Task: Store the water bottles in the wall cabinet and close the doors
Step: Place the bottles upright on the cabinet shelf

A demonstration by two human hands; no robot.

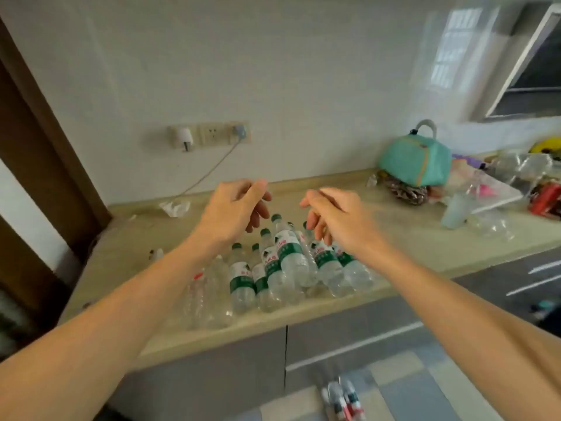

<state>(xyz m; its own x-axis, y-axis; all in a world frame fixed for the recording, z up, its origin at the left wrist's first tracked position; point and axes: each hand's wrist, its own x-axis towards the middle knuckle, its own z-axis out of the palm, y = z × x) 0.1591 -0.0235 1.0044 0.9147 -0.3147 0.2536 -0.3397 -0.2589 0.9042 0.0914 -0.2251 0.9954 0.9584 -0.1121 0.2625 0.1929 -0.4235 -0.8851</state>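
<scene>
Bottles (282, 268) stand in a tight cluster at frame centre, on the counter (409, 235) near its front edge; most are green-capped with green labels, and a few clear, label-less ones sit at the cluster's left. Packed upright and close together, probably staged for grabbing in batches. Both hands hover over the cluster, neither touching a bottle. Left hand (236, 208) is above the cluster's upper left, fingers loosely curled downward, holding nothing. Right hand (331, 214) is above the upper right, fingers drooping toward the caps, also holding nothing; fingertips are near the tallest caps but apart from them. Palms face down and inward, which reads as a two-handed reach, likely one bottle per hand. Wall cabinet not in view, presumably above the frame, so door state unknown. No bottles visibly stored; task looks early. Outward: socket strip (209, 133) on the wall at upper centre with a cable running down to the counter, crumpled wrapper (176, 206) centre left, teal bag (416, 159) and mixed plastic clutter at right, range hood (534, 62) at upper right. Grey base cabinets (349, 344) below the counter. Motion blur at the edges, so small details are uncertain.
</scene>
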